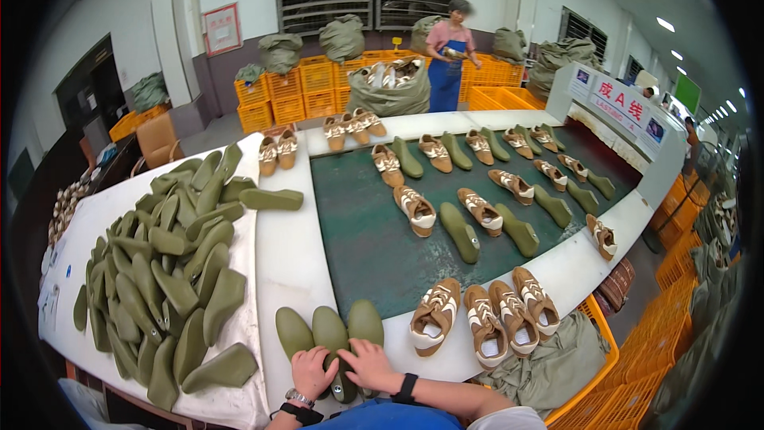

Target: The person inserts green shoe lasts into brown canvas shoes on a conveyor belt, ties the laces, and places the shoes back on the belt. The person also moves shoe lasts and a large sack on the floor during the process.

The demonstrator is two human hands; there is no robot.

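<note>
Three olive-green shoe lasts stand side by side at the near white table edge: a left last (293, 330), a middle last (329, 326) and a right last (365, 322). My left hand (313, 372) grips around the heel end of the left and middle lasts, its fingers bent over them. Across the middle and right lasts lies my right hand (370, 366), with its fingers bent onto them. The undersides of both hands are hidden. To the right, a brown-and-white sneaker (436, 314) stands by a row of three similar sneakers (509, 314).
A large heap of green lasts (159, 271) covers the table on my left. Sneakers and lasts stand in rows on the dark green conveyor belt (366, 263). Beyond it, a person in a blue apron (446, 80) holds something by orange crates (318, 87). An orange crate (601, 334) with grey-green cloth sits right.
</note>
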